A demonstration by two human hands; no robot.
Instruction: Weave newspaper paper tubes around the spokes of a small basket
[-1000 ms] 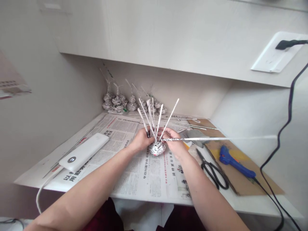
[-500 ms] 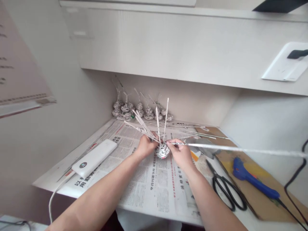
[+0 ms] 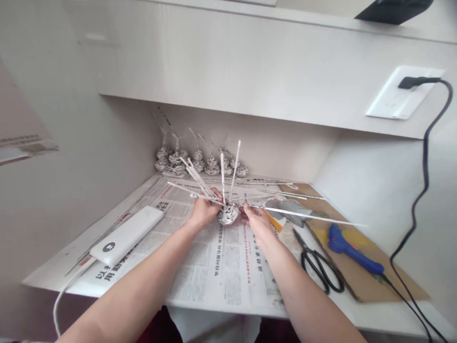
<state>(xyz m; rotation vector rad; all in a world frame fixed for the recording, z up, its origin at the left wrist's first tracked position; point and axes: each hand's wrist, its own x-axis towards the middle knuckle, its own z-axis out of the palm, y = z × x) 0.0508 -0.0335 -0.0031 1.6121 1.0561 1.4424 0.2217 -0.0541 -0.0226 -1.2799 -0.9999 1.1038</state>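
Between my hands is a small round woven newspaper piece (image 3: pixel 227 216), with several rolled-paper stakes (image 3: pixel 223 174) sticking up and fanning left from its top. My left hand (image 3: pixel 205 209) closes on its left side and the bases of the stakes; the fingertips are partly hidden behind them. On the other side, my right hand (image 3: pixel 256 219) pinches a long rolled paper strip (image 3: pixel 303 213) just off the woven rim. This strip runs from the rim out to the right, over the cardboard.
Finished-looking woven gourd shapes (image 3: pixel 212 165) line the back wall. Loose paper rolls (image 3: pixel 274 190) lie before them. Black-handled scissors (image 3: pixel 317 264) and a blue glue gun (image 3: pixel 352 250) on cardboard (image 3: pixel 378 288) are at right. A white power bank (image 3: pixel 128 234) rests on newspaper at left.
My right hand has moved slightly away from the woven piece along the strip, and the strip's far end has swung nearer and lower. The whole view has shifted a little to the right.
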